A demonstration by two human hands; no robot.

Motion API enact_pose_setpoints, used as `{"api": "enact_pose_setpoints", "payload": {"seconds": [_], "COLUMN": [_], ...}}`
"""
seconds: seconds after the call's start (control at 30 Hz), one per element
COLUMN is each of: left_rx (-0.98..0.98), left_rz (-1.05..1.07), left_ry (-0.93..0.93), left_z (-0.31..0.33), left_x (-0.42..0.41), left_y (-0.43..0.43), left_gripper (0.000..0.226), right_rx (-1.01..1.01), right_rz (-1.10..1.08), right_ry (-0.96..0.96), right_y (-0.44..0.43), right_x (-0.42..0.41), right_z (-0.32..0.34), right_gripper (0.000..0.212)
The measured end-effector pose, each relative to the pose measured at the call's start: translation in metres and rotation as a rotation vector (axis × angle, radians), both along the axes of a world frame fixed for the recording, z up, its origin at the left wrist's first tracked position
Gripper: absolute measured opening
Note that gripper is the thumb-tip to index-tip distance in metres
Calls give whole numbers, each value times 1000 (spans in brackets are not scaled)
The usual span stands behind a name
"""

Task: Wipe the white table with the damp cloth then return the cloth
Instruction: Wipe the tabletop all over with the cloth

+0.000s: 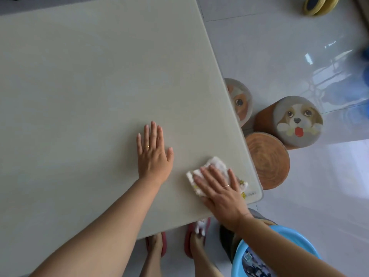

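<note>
The white cloth (216,164) lies bunched on the table (79,96) at its near right corner, just inside the edge. Our right hand (221,191) presses flat on it, fingers straight and spread, none curled around it. Our left hand (153,154) rests palm down on the bare top just beside it, fingers straight, holding nothing. Past the table's right edge, 3 round stools (297,121) stand on the glossy tiled floor (299,47). A blue basin (237,260) sits below our right forearm.
</note>
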State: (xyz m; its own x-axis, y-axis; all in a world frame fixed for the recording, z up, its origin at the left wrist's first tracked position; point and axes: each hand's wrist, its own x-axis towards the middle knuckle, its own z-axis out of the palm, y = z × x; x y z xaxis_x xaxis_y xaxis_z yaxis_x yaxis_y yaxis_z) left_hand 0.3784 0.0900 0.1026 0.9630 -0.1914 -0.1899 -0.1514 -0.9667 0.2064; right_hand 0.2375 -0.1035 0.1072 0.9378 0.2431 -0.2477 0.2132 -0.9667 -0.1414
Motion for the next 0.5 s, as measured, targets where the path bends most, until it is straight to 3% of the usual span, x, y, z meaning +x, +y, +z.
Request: {"api": "enact_pose_setpoints", "payload": {"seconds": [0.17, 0.23, 0.33, 0.37, 0.4, 0.5], "left_rx": [-31, -14, -2, 3, 11, 17], "left_rz": [47, 59, 68, 66, 61, 54], "left_ry": [43, 63, 62, 66, 67, 65], "left_z": [-5, -10, -11, -11, -10, -11], "left_x": [-4, -8, -9, -8, -8, -7], "left_y": [-21, -25, -26, -26, -26, -27], "left_gripper": [72, 74, 76, 77, 79, 81], "right_rx": [12, 58, 67, 43, 19, 33], "right_rz": [-556, -436, 3, 62, 36, -395], "right_ry": [50, 61, 52, 47, 30, 73], "right_y": [-24, -4, -20, -35, -48, -66], "right_x": [11, -2, -12, -2, 11, 56], "right_z": [5, 7, 7, 6, 5, 1], "right_gripper": [56, 57, 56, 57, 57, 55]}}
